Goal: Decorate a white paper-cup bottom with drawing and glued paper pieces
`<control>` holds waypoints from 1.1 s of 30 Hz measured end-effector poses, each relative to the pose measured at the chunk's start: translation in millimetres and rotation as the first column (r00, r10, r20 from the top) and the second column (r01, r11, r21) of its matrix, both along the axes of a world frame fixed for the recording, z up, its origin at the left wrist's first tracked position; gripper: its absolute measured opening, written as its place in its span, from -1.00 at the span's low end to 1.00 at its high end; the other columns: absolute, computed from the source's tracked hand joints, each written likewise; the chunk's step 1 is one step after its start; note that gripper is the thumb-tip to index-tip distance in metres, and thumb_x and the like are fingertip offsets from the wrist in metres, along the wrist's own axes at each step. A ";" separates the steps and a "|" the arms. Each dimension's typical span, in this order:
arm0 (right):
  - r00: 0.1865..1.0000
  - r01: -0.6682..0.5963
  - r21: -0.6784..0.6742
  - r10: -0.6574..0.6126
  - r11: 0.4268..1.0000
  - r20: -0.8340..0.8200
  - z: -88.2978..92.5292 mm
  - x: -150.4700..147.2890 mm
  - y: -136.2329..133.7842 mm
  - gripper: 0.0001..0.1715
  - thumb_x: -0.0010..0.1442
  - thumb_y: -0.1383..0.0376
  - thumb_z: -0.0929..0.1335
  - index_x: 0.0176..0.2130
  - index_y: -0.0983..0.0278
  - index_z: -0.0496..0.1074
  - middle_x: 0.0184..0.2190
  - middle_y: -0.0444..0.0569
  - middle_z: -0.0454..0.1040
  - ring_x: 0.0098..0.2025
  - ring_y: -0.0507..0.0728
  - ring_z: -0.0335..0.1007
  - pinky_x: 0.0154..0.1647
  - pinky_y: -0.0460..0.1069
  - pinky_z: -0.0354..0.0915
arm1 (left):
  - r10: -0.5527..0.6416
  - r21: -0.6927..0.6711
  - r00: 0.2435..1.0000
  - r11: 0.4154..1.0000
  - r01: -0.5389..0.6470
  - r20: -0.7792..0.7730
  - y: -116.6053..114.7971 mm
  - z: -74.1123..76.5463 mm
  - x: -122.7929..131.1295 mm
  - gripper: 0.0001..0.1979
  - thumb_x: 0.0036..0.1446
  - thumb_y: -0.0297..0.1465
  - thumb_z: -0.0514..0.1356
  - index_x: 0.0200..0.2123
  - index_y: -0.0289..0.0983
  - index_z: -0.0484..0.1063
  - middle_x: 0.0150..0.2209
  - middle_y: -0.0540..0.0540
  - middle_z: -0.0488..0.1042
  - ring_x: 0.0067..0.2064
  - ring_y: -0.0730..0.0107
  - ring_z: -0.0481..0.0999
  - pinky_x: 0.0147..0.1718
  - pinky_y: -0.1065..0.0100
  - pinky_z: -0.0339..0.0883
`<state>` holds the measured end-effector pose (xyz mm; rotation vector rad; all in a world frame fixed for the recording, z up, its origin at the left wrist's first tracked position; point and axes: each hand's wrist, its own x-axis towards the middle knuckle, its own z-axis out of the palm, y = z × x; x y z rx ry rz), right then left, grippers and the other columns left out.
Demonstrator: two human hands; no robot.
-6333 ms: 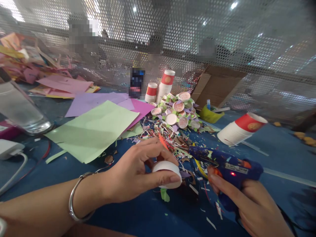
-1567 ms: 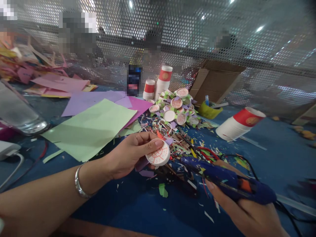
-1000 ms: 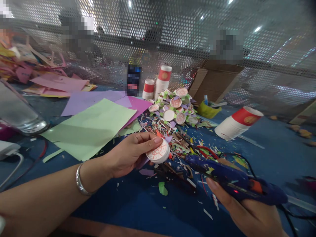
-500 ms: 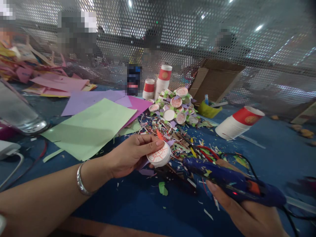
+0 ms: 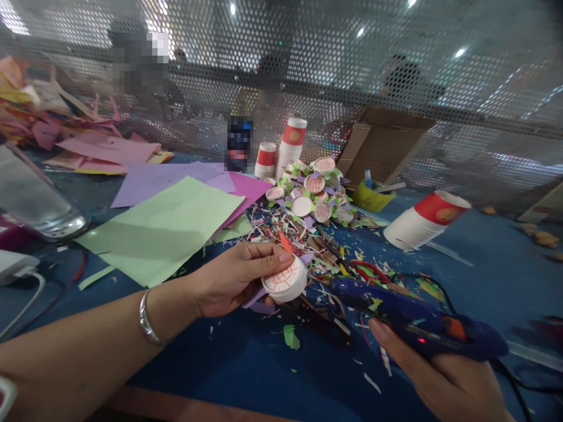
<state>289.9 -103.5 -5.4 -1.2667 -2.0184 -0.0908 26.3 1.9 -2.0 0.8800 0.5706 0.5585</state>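
Observation:
Between its thumb and fingers my left hand (image 5: 246, 272) holds a round white paper piece (image 5: 285, 282) with orange lines on its face. Purple paper bits stick out beside that piece. My right hand (image 5: 440, 369) grips a blue glue gun (image 5: 417, 319) with an orange part and a lit red light. The gun's nozzle points left, a short way right of the round piece. Beyond both hands, a pile of similar discs (image 5: 314, 190) with green and purple paper bits stands on the blue table (image 5: 325, 381).
Stacked paper cups (image 5: 292, 146) stand behind the pile, and another stack (image 5: 426, 220) leans at the right. Paper scraps (image 5: 299, 231) litter the middle. Green paper (image 5: 176, 225) and a clear glass (image 5: 39, 193) are at left. Cables run at the right.
The glue gun has shifted slightly right, its nozzle a little farther from the round piece. My left hand still holds that piece, which sits slightly lower and more to the right.

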 end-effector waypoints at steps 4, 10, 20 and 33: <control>0.999 0.027 -0.066 -0.029 0.997 -0.032 -5.4 4.8 -4.5 -0.86 0.23 0.25 0.42 -0.25 0.09 0.64 -0.42 -0.19 0.67 -0.48 0.13 0.58 -0.29 -0.02 0.59 | -0.036 -0.012 0.999 0.999 0.035 -0.026 1.5 -1.5 -1.8 -0.62 0.12 -0.11 0.41 -0.37 -0.34 0.51 -0.47 -0.04 0.53 -0.56 0.57 0.45 -0.60 0.55 0.34; 0.984 0.126 -0.140 -0.142 0.982 -0.109 -8.3 -0.2 -9.6 -0.83 0.24 0.14 0.41 -0.30 0.07 0.64 -0.48 -0.16 0.63 -0.47 0.19 0.55 -0.28 0.05 0.56 | 0.055 -0.041 0.998 0.998 -0.057 -0.037 0.4 -3.9 0.9 -0.70 0.24 -0.19 0.33 -0.31 -0.35 0.52 -0.40 -0.05 0.55 -0.52 0.59 0.49 -0.55 0.58 0.34; 0.993 -0.116 -0.080 0.118 0.990 0.021 -1.6 -3.6 1.4 -0.80 0.27 0.40 0.34 -0.37 0.12 0.36 -0.41 -0.14 0.52 -0.40 0.11 0.53 -0.38 -0.03 0.49 | 0.137 -0.174 0.989 0.974 -0.144 -0.052 -0.7 -1.9 4.1 -0.77 0.40 -0.36 0.15 -0.25 -0.37 0.53 -0.35 -0.08 0.56 -0.45 0.54 0.61 -0.48 0.61 0.48; 0.985 -0.079 0.110 0.060 0.991 0.163 -3.8 -3.4 2.0 -0.87 0.26 0.38 0.33 -0.22 0.14 0.44 -0.31 -0.07 0.61 -0.27 0.18 0.62 -0.22 0.01 0.54 | 0.129 -0.208 0.989 0.968 -0.140 -0.068 -3.4 2.9 4.7 -0.74 0.41 -0.39 0.13 -0.30 -0.38 0.52 -0.39 -0.08 0.58 -0.48 0.53 0.62 -0.50 0.59 0.52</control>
